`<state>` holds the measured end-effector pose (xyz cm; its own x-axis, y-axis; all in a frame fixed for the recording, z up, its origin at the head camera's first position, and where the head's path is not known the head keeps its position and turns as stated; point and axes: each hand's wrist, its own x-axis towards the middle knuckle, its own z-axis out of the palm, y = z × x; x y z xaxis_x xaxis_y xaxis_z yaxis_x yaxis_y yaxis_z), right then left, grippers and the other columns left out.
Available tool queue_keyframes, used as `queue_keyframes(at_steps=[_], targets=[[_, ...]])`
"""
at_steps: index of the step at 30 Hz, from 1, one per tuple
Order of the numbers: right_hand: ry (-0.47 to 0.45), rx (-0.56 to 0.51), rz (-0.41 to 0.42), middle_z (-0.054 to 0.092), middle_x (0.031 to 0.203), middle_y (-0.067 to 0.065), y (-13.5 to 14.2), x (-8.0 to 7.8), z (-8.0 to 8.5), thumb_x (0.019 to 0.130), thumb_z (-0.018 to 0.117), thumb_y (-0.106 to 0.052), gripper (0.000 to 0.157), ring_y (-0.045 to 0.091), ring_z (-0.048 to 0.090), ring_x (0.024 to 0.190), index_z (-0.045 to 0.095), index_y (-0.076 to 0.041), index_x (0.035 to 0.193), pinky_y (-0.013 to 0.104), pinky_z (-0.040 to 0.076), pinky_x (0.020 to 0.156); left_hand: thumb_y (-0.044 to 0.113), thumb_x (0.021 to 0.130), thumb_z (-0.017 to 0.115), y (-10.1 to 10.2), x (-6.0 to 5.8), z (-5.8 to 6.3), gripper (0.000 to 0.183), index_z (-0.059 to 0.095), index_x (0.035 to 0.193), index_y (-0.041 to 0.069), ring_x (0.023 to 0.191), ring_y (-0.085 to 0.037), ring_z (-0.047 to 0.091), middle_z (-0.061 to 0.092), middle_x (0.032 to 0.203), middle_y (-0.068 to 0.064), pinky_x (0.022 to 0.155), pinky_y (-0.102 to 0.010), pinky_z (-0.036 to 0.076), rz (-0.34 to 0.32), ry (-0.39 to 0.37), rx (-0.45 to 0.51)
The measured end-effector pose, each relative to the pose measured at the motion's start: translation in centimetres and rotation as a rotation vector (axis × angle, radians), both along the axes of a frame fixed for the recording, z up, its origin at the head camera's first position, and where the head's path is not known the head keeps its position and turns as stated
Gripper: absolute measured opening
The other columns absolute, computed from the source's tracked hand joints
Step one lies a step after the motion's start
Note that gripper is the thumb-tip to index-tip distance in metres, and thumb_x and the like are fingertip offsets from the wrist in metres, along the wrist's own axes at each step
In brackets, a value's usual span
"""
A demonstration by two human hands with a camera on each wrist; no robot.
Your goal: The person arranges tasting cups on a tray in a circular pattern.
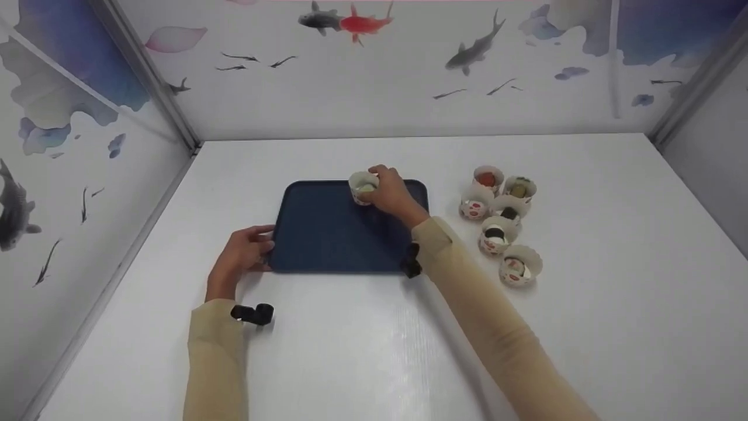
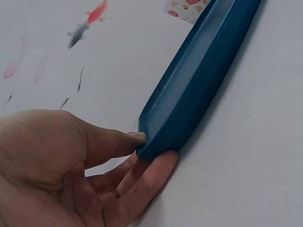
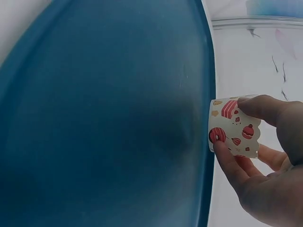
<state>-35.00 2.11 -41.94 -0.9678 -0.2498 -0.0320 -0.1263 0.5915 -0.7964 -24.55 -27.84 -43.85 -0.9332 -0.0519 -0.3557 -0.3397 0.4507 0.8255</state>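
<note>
A dark blue rectangular tray [image 1: 327,234] lies on the white table. My left hand [image 1: 241,257] grips its left edge; in the left wrist view the thumb rests on the tray's rim [image 2: 203,75] and the fingers are under it. Over the tray's far part, my right hand [image 1: 390,192] holds a paper baking cup [image 1: 359,187] with something pale inside. The right wrist view shows this cup [image 3: 234,127] printed with red cakes and donuts, between the thumb and fingers. What the pale content is cannot be made out.
Several more paper cups stand in a cluster right of the tray, among them one with red content [image 1: 486,179] and a nearest one [image 1: 521,266] holding a pale item. White panels with painted fish [image 1: 476,49] enclose the table [image 1: 327,345] behind and at the sides.
</note>
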Motion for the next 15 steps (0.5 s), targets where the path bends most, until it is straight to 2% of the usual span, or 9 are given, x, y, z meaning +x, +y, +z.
queue_keyframes(at_steps=[15], targets=[[0.012, -0.004, -0.018, 0.05, 0.14, 0.022, -1.4, -0.6, -1.1, 0.091, 0.074, -0.014, 0.067, 0.033, 0.05, 0.131, 0.041, 0.004, 0.146, 0.045, 0.042, 0.114, 0.008, 0.104, 0.047, 0.0, 0.0, -0.3, 0.049, 0.042, 0.153, 0.013, 0.109, -0.023, 0.057, 0.05, 0.145, -0.019, 0.075, -0.027, 0.06, 0.002, 0.002, -0.027]])
